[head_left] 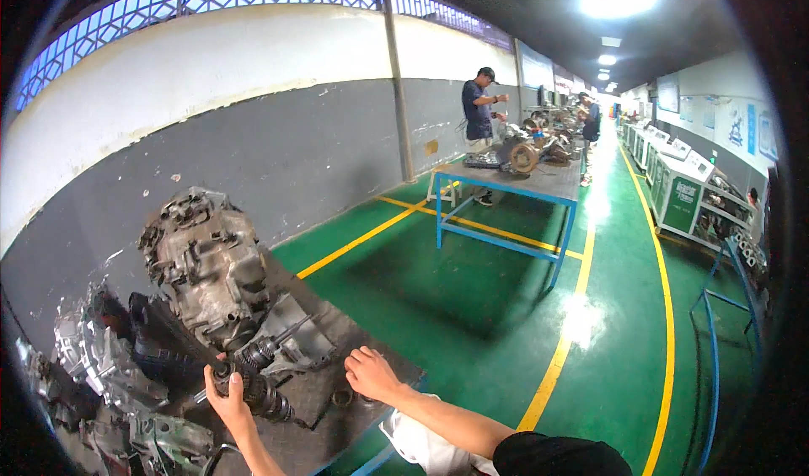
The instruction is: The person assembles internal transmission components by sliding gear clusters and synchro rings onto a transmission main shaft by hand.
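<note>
Head view — our left hand point(226, 398) grips the heavy, greasy gear shaft point(257, 389) mid-length — right hand point(371, 373) rests open-palmed on the bench point(324, 442).

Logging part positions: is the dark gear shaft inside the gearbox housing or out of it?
Out: the gear shaft lies on the table, gripped by the left hand, beside the gearbox housing.
</note>
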`<state>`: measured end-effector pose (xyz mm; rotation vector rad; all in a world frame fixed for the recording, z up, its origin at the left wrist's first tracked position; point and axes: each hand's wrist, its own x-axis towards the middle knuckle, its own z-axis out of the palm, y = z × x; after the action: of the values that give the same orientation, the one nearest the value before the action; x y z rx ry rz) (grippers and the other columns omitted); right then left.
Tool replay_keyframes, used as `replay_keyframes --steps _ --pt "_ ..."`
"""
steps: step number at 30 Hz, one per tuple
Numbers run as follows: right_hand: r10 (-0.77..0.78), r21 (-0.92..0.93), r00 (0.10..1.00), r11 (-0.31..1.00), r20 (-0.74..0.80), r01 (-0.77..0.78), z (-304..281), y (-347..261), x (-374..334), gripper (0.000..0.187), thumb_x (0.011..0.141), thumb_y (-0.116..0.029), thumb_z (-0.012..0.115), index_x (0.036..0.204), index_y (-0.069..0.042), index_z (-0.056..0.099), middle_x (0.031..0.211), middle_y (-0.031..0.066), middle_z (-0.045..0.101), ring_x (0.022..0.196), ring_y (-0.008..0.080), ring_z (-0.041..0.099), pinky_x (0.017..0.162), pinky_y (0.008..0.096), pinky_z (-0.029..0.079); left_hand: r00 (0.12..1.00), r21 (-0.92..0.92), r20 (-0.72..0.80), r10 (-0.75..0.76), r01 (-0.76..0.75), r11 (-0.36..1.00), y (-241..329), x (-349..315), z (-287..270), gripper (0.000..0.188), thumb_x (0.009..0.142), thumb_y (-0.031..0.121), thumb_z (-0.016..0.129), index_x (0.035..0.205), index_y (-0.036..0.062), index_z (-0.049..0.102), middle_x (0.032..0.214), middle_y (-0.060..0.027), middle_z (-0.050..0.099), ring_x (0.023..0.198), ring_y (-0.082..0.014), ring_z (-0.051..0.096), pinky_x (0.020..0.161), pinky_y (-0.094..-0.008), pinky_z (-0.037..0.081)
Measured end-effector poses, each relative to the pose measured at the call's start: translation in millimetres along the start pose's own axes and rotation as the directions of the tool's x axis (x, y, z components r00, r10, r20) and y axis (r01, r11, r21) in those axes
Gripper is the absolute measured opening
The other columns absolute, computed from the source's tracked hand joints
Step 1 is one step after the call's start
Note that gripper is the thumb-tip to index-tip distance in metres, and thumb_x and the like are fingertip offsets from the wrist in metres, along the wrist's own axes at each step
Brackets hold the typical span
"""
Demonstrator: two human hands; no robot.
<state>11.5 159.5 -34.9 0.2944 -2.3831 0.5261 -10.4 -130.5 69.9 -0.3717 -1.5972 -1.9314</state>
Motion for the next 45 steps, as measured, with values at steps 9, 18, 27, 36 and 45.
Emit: replay_keyframes --steps 9,18,27,36,45 --pt "0.160 0.675 0.987 0.727 0.010 -0.125 -43.7 -68.4 47.7 0.011 0.091 -0.005 0.067 0.102 -0.003 0.067 0.090 0.0088 0.066 0.082 0.0211 0.063 0.076 0.0344 0.051 0.987 0.023 0.119 -0.105 0.103 0.994 34.8 5.3 21.8 0.043 0.089 0.011 0.077 0.128 0.0003 0.062 0.106 -0.0021 0.067 0.098 -0.0100 0.061 0.090 -0.0264 0.049" --pt "-0.305 0.838 0.917 0.543 0.258 -0.056 -74.4 -133.2 133.2 0.063 0.097 -0.024 0.071 0.149 -0.001 0.046 0.144 0.0124 0.055 0.134 0.0209 0.052 0.109 0.0374 0.045 0.988 0.139 0.155 0.001 -0.023 0.990 34.4 0.8 31.9 0.057 0.082 0.024 0.085 0.130 0.0033 0.062 0.108 -0.0098 0.075 0.098 -0.0168 0.068 0.091 -0.0340 0.053" --pt "-0.160 0.668 0.918 0.731 0.364 -0.137 -97.6 -152.0 149.6 0.049 0.087 -0.021 0.076 0.128 0.003 0.064 0.099 0.0133 0.077 0.088 0.0136 0.072 0.080 0.0345 0.057 0.990 0.213 0.137 -0.036 0.006 0.977 27.8 9.5 39.1 0.070 0.077 0.024 0.090 0.131 0.0032 0.051 0.107 -0.0170 0.072 0.098 -0.0209 0.068 0.087 -0.0360 0.055" --pt "-0.240 0.668 0.936 0.744 0.258 0.006 -75.2 -131.2 148.2 0.044 0.092 -0.024 0.073 0.125 0.003 0.063 0.108 0.0207 0.075 0.101 0.0275 0.073 0.092 0.0400 0.054 0.960 0.255 0.277 -0.037 -0.037 0.966 26.0 2.8 25.9 0.080 0.075 0.019 0.086 0.143 0.0016 0.047 0.126 -0.0183 0.067 0.117 -0.0245 0.064 0.102 -0.0366 0.050" --pt "-0.309 0.698 0.910 0.715 0.275 0.032 -78.2 -131.6 151.3 0.047 0.092 -0.031 0.078 0.122 0.002 0.064 0.104 0.0201 0.074 0.098 0.0267 0.073 0.089 0.0402 0.054 0.984 0.186 0.178 -0.005 -0.029 0.982 21.1 -4.6 31.2 0.079 0.075 0.024 0.082 0.142 -0.0014 0.048 0.124 -0.0221 0.067 0.114 -0.0287 0.067 0.099 -0.0383 0.052"
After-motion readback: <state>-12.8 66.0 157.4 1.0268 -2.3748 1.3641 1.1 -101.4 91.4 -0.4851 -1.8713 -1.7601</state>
